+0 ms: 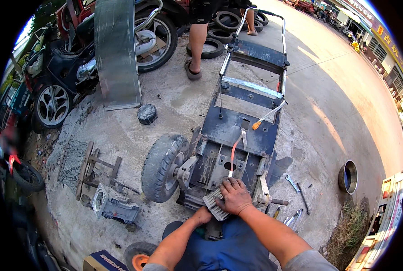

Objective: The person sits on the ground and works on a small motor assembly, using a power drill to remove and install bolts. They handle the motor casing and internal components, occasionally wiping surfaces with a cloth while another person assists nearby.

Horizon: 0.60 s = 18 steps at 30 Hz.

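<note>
A grey finned metal box [214, 201] tilts over the near end of a black cart frame [237, 131]. My right hand [234, 197] is closed over its upper right side, fingers darkened with grease. At the box's lower left edge is my left hand [203, 216], gripping from below, its fingertips hidden under the box. A red-orange cable [233, 156] with a pale end runs from the frame down to the box beside my right fingers. Farther up the frame lies an orange connector [256, 125] on a light cable.
A knobbly wheel [164, 168] stands left of the frame. Wrenches [292, 184] and a metal bowl [348, 177] lie to the right. A metal housing [113, 205] and a rusty stand [97, 168] are at left. Beyond are a person's leg [197, 45], tyres [210, 47] and motorbikes [52, 104].
</note>
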Tool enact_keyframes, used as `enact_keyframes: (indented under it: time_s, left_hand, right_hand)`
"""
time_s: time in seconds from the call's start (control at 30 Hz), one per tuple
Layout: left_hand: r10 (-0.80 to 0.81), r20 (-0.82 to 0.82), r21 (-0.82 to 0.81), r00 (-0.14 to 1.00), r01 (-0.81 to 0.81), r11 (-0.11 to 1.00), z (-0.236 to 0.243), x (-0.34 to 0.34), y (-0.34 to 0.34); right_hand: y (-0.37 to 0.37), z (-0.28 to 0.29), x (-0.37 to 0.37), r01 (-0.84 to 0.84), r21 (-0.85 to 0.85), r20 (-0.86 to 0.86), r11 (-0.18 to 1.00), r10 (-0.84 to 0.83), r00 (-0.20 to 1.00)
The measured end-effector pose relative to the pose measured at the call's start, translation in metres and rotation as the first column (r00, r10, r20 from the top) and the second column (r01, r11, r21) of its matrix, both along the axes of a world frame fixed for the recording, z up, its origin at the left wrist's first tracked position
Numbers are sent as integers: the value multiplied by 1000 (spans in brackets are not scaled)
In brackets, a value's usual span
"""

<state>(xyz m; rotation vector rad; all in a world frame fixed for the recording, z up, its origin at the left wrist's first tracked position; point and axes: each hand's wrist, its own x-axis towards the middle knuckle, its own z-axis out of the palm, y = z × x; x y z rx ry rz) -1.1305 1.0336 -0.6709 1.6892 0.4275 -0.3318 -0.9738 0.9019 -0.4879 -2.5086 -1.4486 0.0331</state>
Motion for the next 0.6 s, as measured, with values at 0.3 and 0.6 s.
enact_keyframes:
  time_s: [0.3, 0.6]
  left_hand:
    - [177, 221, 851, 959, -279, 445, 41, -7, -77]
    - [-116, -154, 347, 981, 164, 923, 50, 15, -23]
  right_hand:
    - [-4, 5, 7, 23, 25, 31, 999, -24, 999]
    - [-4, -1, 10, -4, 50, 75, 999, 0, 997]
